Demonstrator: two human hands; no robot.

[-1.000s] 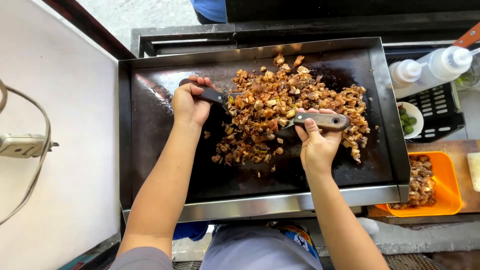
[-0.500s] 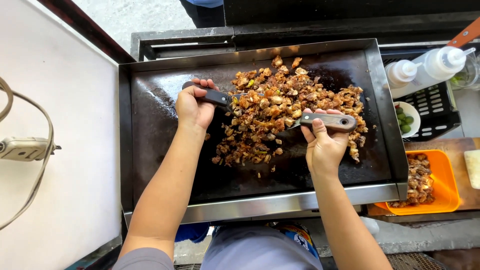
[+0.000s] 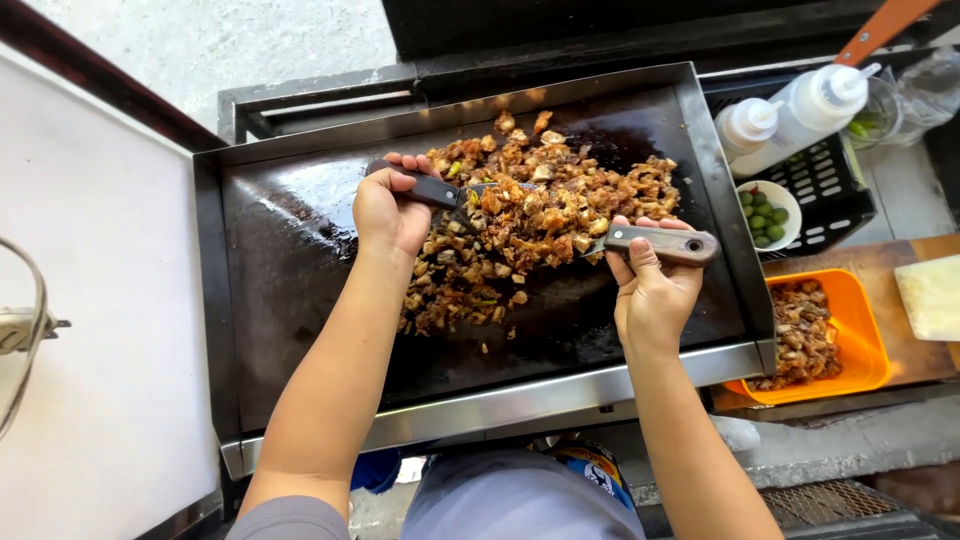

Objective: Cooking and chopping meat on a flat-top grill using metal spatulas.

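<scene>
Since a second ago the left hand [image 3: 392, 208], clenched on a black-handled scraper [image 3: 432, 189], has shifted slightly; the right hand [image 3: 655, 292] grips a brown-handled spatula [image 3: 662, 243]. Chopped browned meat [image 3: 530, 225] stays heaped mid-griddle [image 3: 300, 260], still being worked.

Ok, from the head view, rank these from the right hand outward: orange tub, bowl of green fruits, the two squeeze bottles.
From the right hand:
1. Orange tub, just to its right, off the griddle's near corner.
2. Bowl of green fruits, right and farther back.
3. Squeeze bottles, farthest, at the back right.
</scene>
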